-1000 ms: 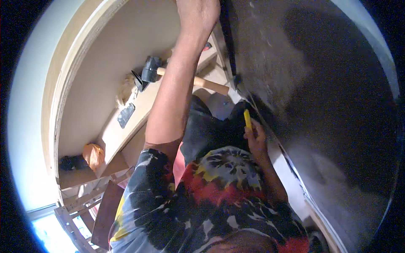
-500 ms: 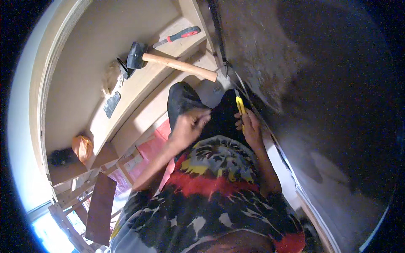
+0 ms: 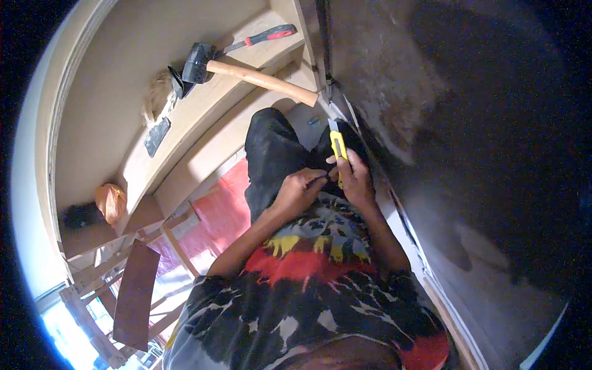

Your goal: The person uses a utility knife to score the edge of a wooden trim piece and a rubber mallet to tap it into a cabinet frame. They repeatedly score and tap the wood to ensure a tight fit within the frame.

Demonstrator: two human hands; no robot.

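My right hand (image 3: pixel 356 179) is wrapped round a yellow snap-off utility knife (image 3: pixel 338 145), its metal blade pointing up and away from me. Close beside it, in front of my shirt, my left hand (image 3: pixel 298 190) is closed with its fingertips pinched together. Whether anything small sits in that pinch is hidden. Both hands are over my dark trousers (image 3: pixel 271 139). Farther off, a rubber mallet (image 3: pixel 259 81) with a black head and wooden handle lies on the wooden shelf (image 3: pixel 206 114), its handle end sticking out past the shelf's edge.
On the shelf also lie a red-and-black handled tool (image 3: pixel 271 34), a dark flat scraper-like piece (image 3: pixel 157 137) and an orange plastic bag (image 3: pixel 111 202). A dark, stained wall panel (image 3: pixel 468 154) rises close on my right. At lower left stands a wooden frame (image 3: pixel 92 320) with a brown board (image 3: pixel 137 296).
My left hand has moved right, close to my right hand, its fingers now pinched. The knife has shifted slightly left and its blade shows more clearly. The view has shifted a little.
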